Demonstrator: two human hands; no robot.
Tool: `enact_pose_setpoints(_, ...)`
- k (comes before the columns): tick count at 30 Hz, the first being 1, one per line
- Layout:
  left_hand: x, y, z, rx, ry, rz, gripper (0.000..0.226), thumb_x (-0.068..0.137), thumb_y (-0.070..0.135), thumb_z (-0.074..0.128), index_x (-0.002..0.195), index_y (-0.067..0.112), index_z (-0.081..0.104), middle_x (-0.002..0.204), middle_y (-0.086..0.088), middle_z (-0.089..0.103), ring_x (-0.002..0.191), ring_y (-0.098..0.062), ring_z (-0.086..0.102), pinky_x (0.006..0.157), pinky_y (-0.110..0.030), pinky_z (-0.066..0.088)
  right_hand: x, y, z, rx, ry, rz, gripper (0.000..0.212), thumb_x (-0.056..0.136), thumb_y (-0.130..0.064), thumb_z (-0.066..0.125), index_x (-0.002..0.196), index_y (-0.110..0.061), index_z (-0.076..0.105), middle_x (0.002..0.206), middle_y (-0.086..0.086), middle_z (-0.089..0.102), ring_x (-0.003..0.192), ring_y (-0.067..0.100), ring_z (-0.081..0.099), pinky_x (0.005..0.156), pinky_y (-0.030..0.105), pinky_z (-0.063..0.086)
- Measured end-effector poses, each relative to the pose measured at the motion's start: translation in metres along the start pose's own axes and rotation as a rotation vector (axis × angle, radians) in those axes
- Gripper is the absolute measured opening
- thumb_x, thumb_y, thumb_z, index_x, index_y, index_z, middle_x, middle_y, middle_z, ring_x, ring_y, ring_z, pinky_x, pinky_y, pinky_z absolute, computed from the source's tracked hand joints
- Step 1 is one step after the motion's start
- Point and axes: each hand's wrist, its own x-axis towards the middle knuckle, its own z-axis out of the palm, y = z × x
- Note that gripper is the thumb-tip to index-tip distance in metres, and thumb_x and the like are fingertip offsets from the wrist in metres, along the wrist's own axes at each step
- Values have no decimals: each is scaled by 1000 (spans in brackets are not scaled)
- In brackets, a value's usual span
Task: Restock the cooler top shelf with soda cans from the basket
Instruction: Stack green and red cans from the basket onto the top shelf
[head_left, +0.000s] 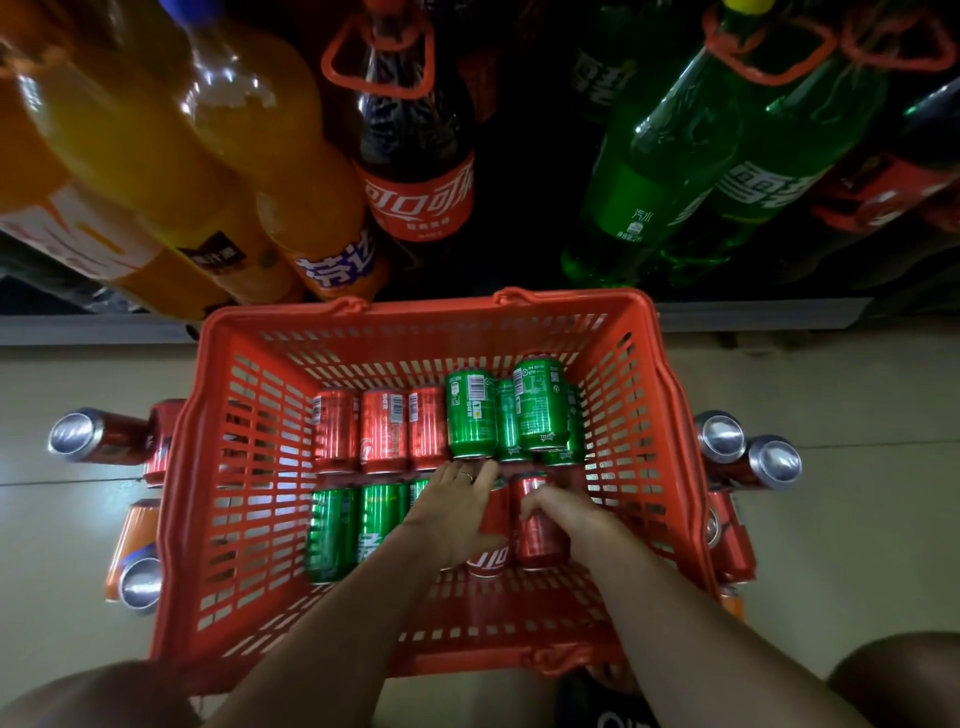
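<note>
A red plastic basket (218, 467) stands on the floor in front of the cooler. Inside lie red cola cans (383, 431) and green soda cans (470, 413) in two rows. My left hand (452, 512) lies over a red can (488, 564) in the near row, fingers spread across it. Beside it, my right hand (558, 512) grips another red can (537, 540), fingers curled over its top end. More green cans (332, 535) fill the near row's left side.
Big bottles stand on the cooler's bottom shelf above the basket: orange soda (218, 171), cola (415, 156), green soda (660, 171). Loose cans lie on the tiled floor left (98, 436) and right (748, 457) of the basket. My knees frame the bottom corners.
</note>
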Motion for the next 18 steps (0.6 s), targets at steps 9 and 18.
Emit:
enact_pose_setpoints(9,0,2,0,-103,6,-19,65,94,48,66,140,20,29,131,-16,62,132,-31,49,127,-45,15,-42,-20,3,-34,11,-24,72,34,-7,75,106,-5,71,97,17,77,88,35,75,85,51,62)
enact_pose_setpoints(18,-10,-5,-2,-383,128,-81,68,75,43,86,114,28,32,113,4,52,105,-18,43,90,-32,37,-47,-21,5,-173,49,-87,80,48,-9,91,121,-9,57,109,13,71,96,34,72,88,49,60)
